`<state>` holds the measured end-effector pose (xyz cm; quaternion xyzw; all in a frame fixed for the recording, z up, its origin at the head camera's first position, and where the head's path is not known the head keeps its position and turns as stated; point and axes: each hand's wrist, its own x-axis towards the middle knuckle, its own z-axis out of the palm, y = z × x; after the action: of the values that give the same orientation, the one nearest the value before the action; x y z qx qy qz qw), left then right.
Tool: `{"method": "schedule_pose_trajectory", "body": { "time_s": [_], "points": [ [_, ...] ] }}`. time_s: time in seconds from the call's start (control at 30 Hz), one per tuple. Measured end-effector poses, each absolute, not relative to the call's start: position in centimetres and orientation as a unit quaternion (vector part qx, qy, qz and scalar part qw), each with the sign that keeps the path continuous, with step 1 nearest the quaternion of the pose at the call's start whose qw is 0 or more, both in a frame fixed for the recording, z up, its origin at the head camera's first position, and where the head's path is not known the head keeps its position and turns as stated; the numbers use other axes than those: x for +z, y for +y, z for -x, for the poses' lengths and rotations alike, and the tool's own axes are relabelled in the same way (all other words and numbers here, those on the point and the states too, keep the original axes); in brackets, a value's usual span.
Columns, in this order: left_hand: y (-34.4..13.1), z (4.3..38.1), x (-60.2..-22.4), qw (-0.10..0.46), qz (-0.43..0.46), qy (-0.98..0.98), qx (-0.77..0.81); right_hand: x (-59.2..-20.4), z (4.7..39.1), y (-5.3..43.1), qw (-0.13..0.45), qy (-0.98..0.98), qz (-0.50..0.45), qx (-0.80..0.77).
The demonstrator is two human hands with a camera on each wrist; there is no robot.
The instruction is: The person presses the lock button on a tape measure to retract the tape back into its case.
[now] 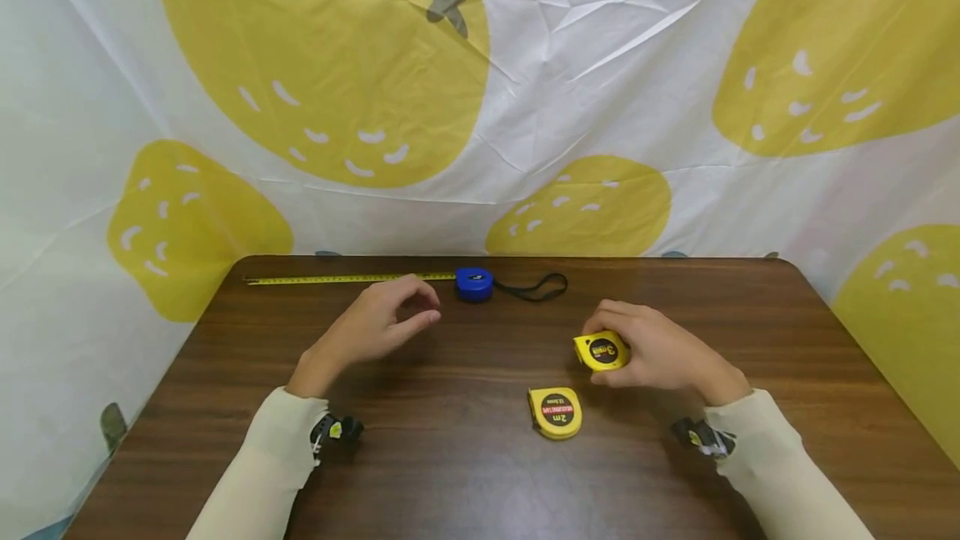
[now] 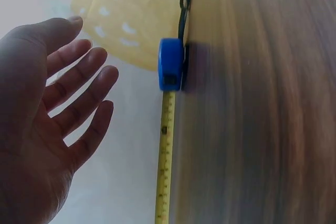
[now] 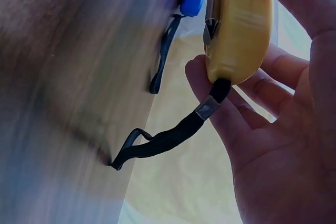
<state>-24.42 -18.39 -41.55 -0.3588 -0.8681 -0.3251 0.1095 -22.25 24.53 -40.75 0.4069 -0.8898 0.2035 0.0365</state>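
Note:
My right hand (image 1: pixel 652 348) grips a yellow tape measure (image 1: pixel 602 352) marked 3, thumb on one side and fingers on the other. In the right wrist view a black wrist strap (image 3: pixel 168 140) hangs from that tape measure (image 3: pixel 242 30). A second yellow tape measure (image 1: pixel 555 412), marked 2m, lies on the table just in front of it. My left hand (image 1: pixel 378 319) holds nothing, its fingers loosely bent. Beyond it a blue tape measure (image 1: pixel 474 283) sits near the table's far edge, its yellow blade (image 1: pixel 337 279) drawn out to the left.
The brown wooden table (image 1: pixel 420 457) has rounded far corners. A black strap loop (image 1: pixel 536 286) extends right from the blue tape measure. Behind the table hangs a white cloth (image 1: pixel 585 48) printed with yellow fruit.

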Motion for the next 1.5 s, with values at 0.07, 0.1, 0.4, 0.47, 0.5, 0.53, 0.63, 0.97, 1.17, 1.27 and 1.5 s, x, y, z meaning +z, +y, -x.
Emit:
{"method": "schedule_pose_trajectory", "body": {
  "time_s": [0.07,0.1,0.4,0.47,0.5,0.53,0.63,0.97,1.17,1.27,1.5],
  "points": [
    [-18.8,24.4,-41.6,0.113,0.355,-0.869,-0.326,-40.8,22.1,24.6,0.034,-0.890,-0.407,0.201],
    [-19.0,24.4,-41.6,0.114,0.353,-0.869,-0.327,-40.8,22.0,24.7,0.032,-0.891,-0.406,0.200],
    [-21.3,23.8,-41.9,0.116,0.327,-0.885,-0.311,-41.6,20.9,25.8,0.033,-0.894,-0.408,0.179],
    [-21.9,23.7,-42.2,0.109,0.319,-0.890,-0.308,-41.7,20.6,26.1,0.029,-0.895,-0.408,0.177],
    [-22.2,23.6,-42.4,0.105,0.314,-0.892,-0.309,-41.8,20.4,26.2,0.026,-0.896,-0.406,0.177],
    [-22.5,23.5,-42.5,0.102,0.310,-0.894,-0.306,-42.0,20.3,26.3,0.024,-0.896,-0.406,0.177],
    [-23.4,23.1,-42.9,0.098,0.297,-0.901,-0.302,-42.4,19.8,26.4,0.023,-0.894,-0.412,0.176],
    [-26.3,22.4,-43.8,0.088,0.262,-0.915,-0.293,-43.0,18.5,26.2,0.011,-0.889,-0.425,0.171],
    [-28.0,22.3,-43.8,0.081,0.226,-0.927,-0.288,-43.2,18.3,26.1,0.006,-0.889,-0.425,0.171],
    [-28.8,22.3,-43.5,0.075,0.200,-0.935,-0.285,-43.2,18.2,26.0,0.013,-0.888,-0.429,0.167],
    [-30.6,22.3,-43.2,0.060,0.134,-0.949,-0.280,-43.2,18.2,25.8,0.015,-0.888,-0.431,0.161]
  ]
}}
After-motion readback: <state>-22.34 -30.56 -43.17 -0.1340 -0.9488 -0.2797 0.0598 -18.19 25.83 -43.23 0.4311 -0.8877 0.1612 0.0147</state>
